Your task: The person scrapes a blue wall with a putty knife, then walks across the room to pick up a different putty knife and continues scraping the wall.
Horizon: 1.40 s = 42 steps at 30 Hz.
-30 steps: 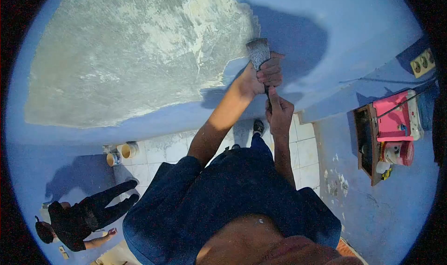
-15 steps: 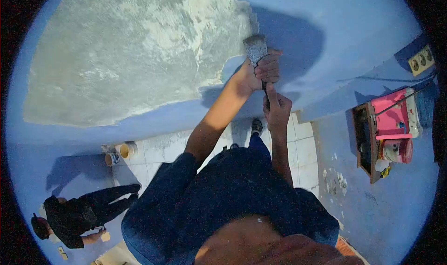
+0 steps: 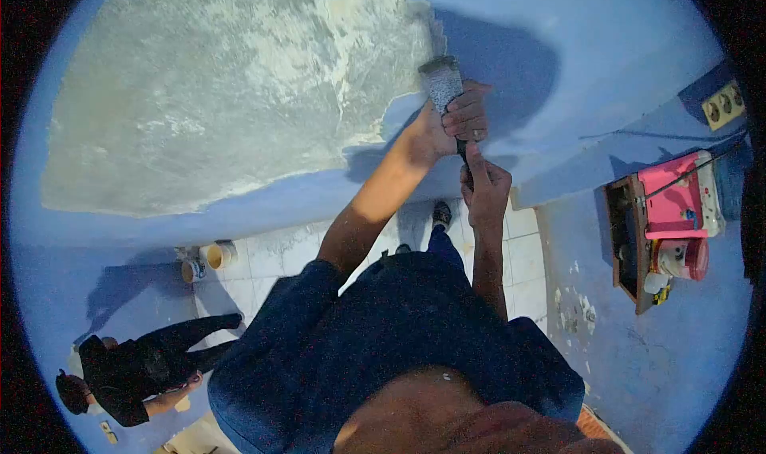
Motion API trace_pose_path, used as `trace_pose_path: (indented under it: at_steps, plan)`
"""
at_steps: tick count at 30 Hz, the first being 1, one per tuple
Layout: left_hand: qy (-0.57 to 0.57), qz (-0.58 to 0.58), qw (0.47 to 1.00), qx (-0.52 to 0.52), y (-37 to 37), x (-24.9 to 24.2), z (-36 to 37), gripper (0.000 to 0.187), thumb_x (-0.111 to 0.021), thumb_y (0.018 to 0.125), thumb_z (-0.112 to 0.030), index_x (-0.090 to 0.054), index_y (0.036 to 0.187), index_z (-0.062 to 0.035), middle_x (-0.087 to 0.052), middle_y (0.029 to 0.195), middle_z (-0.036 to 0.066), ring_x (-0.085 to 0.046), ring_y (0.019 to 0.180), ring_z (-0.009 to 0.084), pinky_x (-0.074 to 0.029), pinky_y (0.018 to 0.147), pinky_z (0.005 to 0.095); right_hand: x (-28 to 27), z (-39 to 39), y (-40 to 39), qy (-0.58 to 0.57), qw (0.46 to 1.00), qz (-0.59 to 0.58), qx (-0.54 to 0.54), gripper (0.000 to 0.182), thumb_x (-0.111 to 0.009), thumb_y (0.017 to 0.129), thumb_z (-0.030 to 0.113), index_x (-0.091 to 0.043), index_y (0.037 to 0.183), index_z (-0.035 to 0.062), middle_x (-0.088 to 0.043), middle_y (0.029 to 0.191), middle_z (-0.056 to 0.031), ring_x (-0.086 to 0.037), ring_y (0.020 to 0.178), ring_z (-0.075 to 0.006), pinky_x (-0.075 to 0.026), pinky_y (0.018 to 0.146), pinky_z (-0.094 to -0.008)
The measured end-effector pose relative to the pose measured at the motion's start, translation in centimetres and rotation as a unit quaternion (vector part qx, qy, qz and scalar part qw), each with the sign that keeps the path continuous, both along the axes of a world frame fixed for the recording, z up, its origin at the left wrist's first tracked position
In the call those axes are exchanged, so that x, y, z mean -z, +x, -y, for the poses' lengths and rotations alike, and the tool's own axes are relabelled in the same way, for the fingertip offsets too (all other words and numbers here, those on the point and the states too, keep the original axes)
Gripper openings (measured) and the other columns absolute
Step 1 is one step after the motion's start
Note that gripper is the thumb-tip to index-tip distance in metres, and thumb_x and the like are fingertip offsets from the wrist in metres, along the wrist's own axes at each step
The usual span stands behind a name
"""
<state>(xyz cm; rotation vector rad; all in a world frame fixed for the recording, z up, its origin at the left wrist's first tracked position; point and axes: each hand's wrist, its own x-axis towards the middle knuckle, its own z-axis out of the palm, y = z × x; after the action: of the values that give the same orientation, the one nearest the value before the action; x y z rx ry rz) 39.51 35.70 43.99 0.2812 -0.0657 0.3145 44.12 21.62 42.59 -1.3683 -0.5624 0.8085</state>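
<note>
A putty knife (image 3: 443,85) with a wide grey, crusted blade is held in front of the wall, its blade angled up and slightly left. My left hand (image 3: 466,119) is closed around it just below the blade, the fingers folded across the front. Lower down, my right hand (image 3: 486,189) grips the dark handle, the thumb pressed along it. The blade's tip overlaps the right edge of a large grey plaster patch (image 3: 239,95) on the blue wall (image 3: 622,47). Shadows of my hands fall on the wall to the right.
Two buckets (image 3: 222,254) stand on the white tiled floor (image 3: 523,250) at the left. Another person (image 3: 144,366) in dark clothes stands at lower left. On the right hang a wooden shelf (image 3: 625,246) holding a pink container (image 3: 670,195), and a socket strip (image 3: 724,105) with a cable.
Both hands and the putty knife have shifted slightly to the right. The other person's forearm has lifted a little toward their body.
</note>
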Motion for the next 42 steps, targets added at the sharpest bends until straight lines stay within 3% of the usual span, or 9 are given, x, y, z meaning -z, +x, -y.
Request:
trace_pose_path:
  at_steps: [3, 6, 15, 18, 21, 27, 33, 36, 42]
  plan:
    - [-0.025, -0.058, 0.997, -0.054, -0.1, 1.1, 1.5, 0.040, -0.036, 0.096, -0.025, -0.042, 0.057, -0.0143, -0.032, 0.040, -0.004, -0.027, 0.034, 0.0081, -0.025, 0.038, 0.0228, 1.6, 0.9, -1.3, -0.021, 0.999, -0.004, 0.027, 0.049, -0.061, 0.087, 0.041, -0.049, 0.054, 0.0074, -0.040, 0.046, 0.0034, -0.032, 0.038, -0.0052, -0.022, 0.037, -0.0236]
    - [0.074, -0.046, 0.995, -0.056, -0.3, -0.5, -0.7, 0.029, -0.037, 0.096, -0.026, -0.052, 0.088, -0.0026, -0.035, 0.045, -0.005, -0.032, 0.037, 0.0081, -0.029, 0.043, 0.0249, 1.2, -0.9, -1.0, -0.007, 1.000, -0.015, 0.009, 0.050, -0.060, 0.088, 0.040, -0.048, 0.053, 0.0073, -0.041, 0.048, 0.0028, -0.033, 0.039, -0.0056, -0.022, 0.038, -0.0238]
    - [0.028, 0.078, 0.994, 0.075, 0.6, -0.2, -0.9, 0.040, -0.046, 0.092, -0.030, -0.042, 0.055, -0.0157, -0.033, 0.040, -0.005, -0.028, 0.034, 0.0076, -0.027, 0.039, 0.0237, -0.3, -0.1, -0.3, -0.032, 0.999, 0.007, -0.005, 0.056, -0.058, 0.089, 0.043, -0.050, 0.050, 0.0042, -0.045, 0.046, 0.0007, -0.039, 0.043, -0.0085, -0.030, 0.043, -0.0271]
    - [-0.056, -0.040, 0.998, 0.002, -0.5, 2.2, 0.5, 0.039, -0.046, 0.091, -0.030, -0.042, 0.055, -0.0159, -0.032, 0.040, -0.004, -0.028, 0.034, 0.0085, -0.028, 0.040, 0.0246, 1.8, 1.5, -1.6, -0.046, 0.999, 0.005, -0.010, 0.053, -0.060, 0.089, 0.040, -0.050, 0.050, 0.0047, -0.044, 0.047, 0.0012, -0.039, 0.043, -0.0087, -0.029, 0.042, -0.0272]
    - [0.030, -0.205, 0.973, -0.106, -0.7, -2.5, 0.6, 0.040, -0.046, 0.092, -0.030, -0.042, 0.055, -0.0150, -0.032, 0.040, -0.004, -0.028, 0.034, 0.0085, -0.027, 0.039, 0.0245, 2.2, -0.2, -1.1, -0.024, 0.999, 0.020, -0.008, 0.052, -0.060, 0.089, 0.038, -0.050, 0.050, 0.0050, -0.044, 0.046, 0.0011, -0.039, 0.043, -0.0083, -0.030, 0.042, -0.0278]
    - [0.029, 0.127, 0.987, 0.096, -0.4, 2.5, -0.8, 0.043, -0.040, 0.094, -0.030, -0.041, 0.054, -0.0151, -0.033, 0.039, -0.004, -0.030, 0.035, 0.0089, -0.028, 0.040, 0.0240, 1.7, 0.3, -1.6, -0.041, 0.999, 0.027, -0.007, 0.052, -0.059, 0.089, 0.039, -0.050, 0.050, 0.0059, -0.045, 0.047, 0.0011, -0.039, 0.043, -0.0072, -0.029, 0.043, -0.0266]
    - [-0.002, -0.218, 0.969, -0.117, -1.1, -0.9, 1.9, 0.049, -0.032, 0.097, -0.024, -0.038, 0.049, -0.0160, -0.033, 0.037, -0.004, -0.026, 0.031, 0.0096, -0.025, 0.038, 0.0231, 2.6, 1.2, -1.7, -0.052, 0.997, 0.047, -0.015, 0.054, -0.059, 0.088, 0.042, -0.051, 0.051, 0.0043, -0.045, 0.047, 0.0005, -0.040, 0.045, -0.0077, -0.031, 0.043, -0.0269]
    - [0.087, 0.192, 0.969, 0.127, 0.2, 0.6, -1.6, 0.043, -0.031, 0.098, -0.027, -0.047, 0.061, -0.0132, -0.033, 0.042, -0.003, -0.033, 0.036, 0.0084, -0.033, 0.045, 0.0218, 1.3, -1.2, -1.1, -0.007, 0.999, 0.037, -0.011, 0.051, -0.057, 0.090, 0.040, -0.050, 0.053, 0.0057, -0.044, 0.048, 0.0018, -0.037, 0.042, -0.0080, -0.027, 0.041, -0.0253]
    - [-0.018, 0.036, 0.995, 0.094, -0.7, 2.4, -0.4, 0.050, -0.033, 0.097, -0.021, -0.036, 0.047, -0.0166, -0.030, 0.036, -0.003, -0.026, 0.032, 0.0096, -0.027, 0.038, 0.0243, 3.1, 0.1, -1.4, -0.016, 0.997, 0.071, 0.003, 0.048, -0.057, 0.092, 0.036, -0.050, 0.054, 0.0070, -0.041, 0.047, 0.0024, -0.035, 0.041, -0.0070, -0.024, 0.039, -0.0238]
